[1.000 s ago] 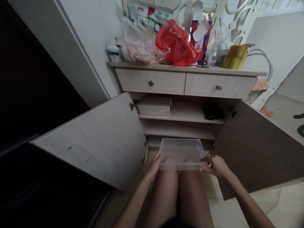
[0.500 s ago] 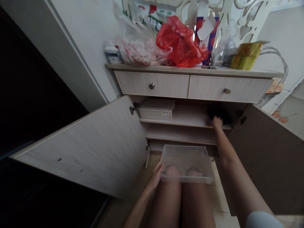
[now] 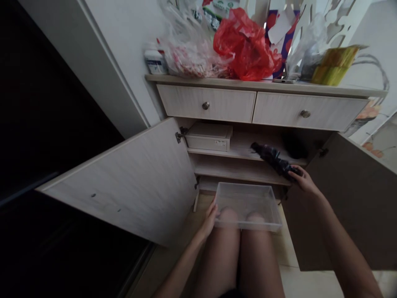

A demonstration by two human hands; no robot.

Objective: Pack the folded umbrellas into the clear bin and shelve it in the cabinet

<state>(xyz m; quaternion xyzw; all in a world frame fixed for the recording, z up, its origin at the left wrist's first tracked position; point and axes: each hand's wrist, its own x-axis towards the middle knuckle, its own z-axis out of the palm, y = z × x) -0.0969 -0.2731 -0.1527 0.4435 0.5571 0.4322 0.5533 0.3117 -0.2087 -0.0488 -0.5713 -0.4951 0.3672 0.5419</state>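
Note:
My right hand (image 3: pixel 305 181) is closed around one end of a dark, patterned folded umbrella (image 3: pixel 274 159), which slants up to the left in front of the cabinet shelves. A clear, shallow plastic box (image 3: pixel 245 198) rests on my knees, which show through its bottom. My left hand (image 3: pixel 211 215) grips the box by its left side. Another dark item (image 3: pixel 294 145) lies in shadow at the right end of the upper shelf; its kind cannot be made out.
Cabinet doors stand open at left (image 3: pixel 124 182) and right (image 3: pixel 338 207). On the upper shelf (image 3: pixel 242 145) is a pale drawer box (image 3: pixel 207 136). The top holds a red plastic bag (image 3: pixel 246 45), a clear bag (image 3: pixel 192 58), a white bottle (image 3: pixel 155 62) and a yellow package (image 3: pixel 335 66).
My right hand has come out of the upper shelf's right side with the umbrella in it. My left hand still holds the box on my knees. The view has shifted slightly.

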